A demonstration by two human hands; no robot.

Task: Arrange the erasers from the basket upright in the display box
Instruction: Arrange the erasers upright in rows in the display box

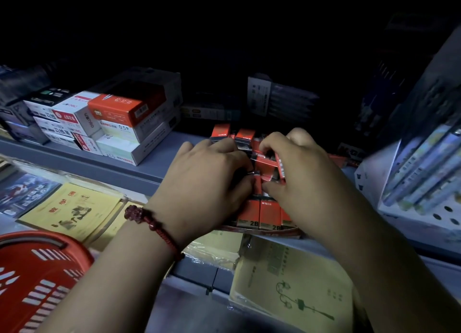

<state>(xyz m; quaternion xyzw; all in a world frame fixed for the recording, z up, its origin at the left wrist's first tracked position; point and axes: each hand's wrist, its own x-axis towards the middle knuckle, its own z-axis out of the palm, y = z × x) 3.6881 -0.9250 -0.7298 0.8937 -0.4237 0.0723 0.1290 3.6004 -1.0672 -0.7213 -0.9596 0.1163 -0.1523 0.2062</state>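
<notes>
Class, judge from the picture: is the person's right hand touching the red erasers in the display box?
Touching. The head view shows the right hand with fingers and thumb curled round the erasers packed in the display box.

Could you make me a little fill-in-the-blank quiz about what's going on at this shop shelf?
The erasers at the front of the display box are marked ____.
The basket at lower left is coloured ____.
A beaded bracelet sits on the ____ wrist.
Missing words: 2B; red; left.
</notes>
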